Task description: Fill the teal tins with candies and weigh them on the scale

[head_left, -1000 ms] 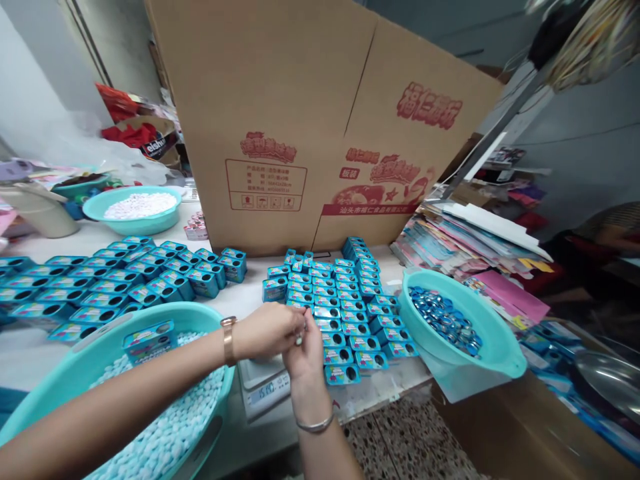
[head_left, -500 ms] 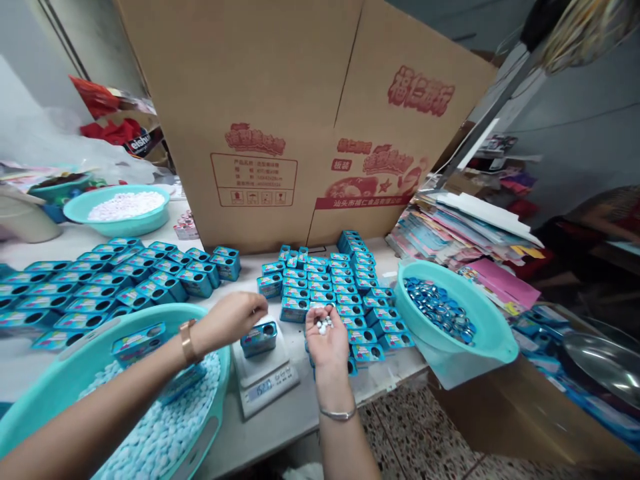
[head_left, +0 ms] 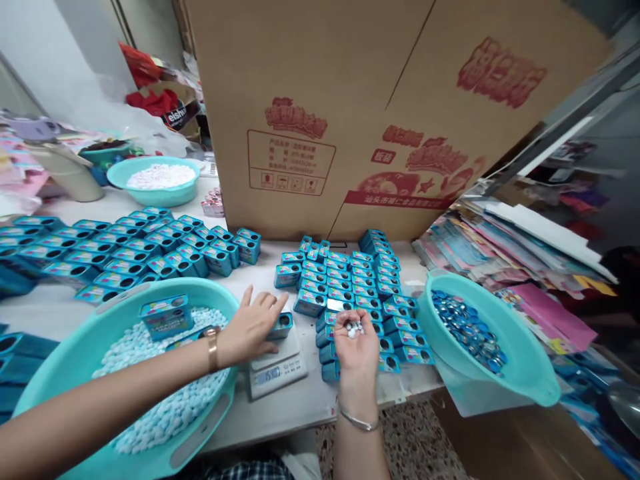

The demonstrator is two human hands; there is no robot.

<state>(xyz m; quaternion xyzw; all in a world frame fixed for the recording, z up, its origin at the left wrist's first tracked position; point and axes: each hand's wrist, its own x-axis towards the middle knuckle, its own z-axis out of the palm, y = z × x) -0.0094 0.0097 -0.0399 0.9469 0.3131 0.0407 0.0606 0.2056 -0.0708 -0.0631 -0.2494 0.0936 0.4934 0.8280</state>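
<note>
On a white digital scale (head_left: 280, 377) stands a blue tin (head_left: 283, 325) with a round hole in its top. My left hand (head_left: 255, 323) is at the tin's left side, fingers spread and thumb low, hiding part of it. Whether the fingers touch the tin I cannot tell. Palm up and cupped, my right hand (head_left: 357, 353) holds several small white candies (head_left: 355, 329) beside the rows of tins. Under my left forearm is a large turquoise basin (head_left: 213, 290) of pale blue candies (head_left: 150, 420), with a tin (head_left: 166, 317) lying on them.
Many blue tins (head_left: 127, 257) stand in rows at left, more (head_left: 340, 280) right of the scale. A turquoise basin (head_left: 543, 390) of shiny blue round pieces sits at the table's right edge. Behind stand a large cardboard box (head_left: 300, 60) and a basin (head_left: 160, 199) of pale candies.
My left hand has gone from closed fingers above the tin to spread fingers at its left side. The scale's reading has risen. The camera view has turned left.
</note>
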